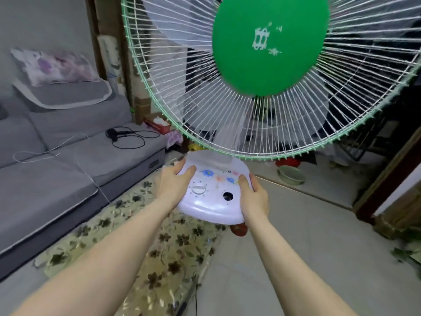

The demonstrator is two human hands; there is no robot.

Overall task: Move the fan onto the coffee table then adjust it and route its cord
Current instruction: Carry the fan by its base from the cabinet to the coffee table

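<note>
I hold a table fan (214, 197) in the air in front of me. Its white base has flower stickers, a round dial and a dark hole. Above the base rises a big wire cage with a green rim and a green centre disc (271, 44). My left hand (173, 181) grips the base's left edge, thumb on top. On the right edge sits my right hand (252, 197), gripping it the same way. Below the base lies the coffee table (145, 254), covered with a floral cloth. I cannot pick out the fan's cord.
A grey sofa (57, 179) runs along the left, with a black hair dryer and cable (118, 133) and a thin white wire on it. A red round object (238, 230) peeks out under the base. A green basin (290, 175) sits on the tiled floor.
</note>
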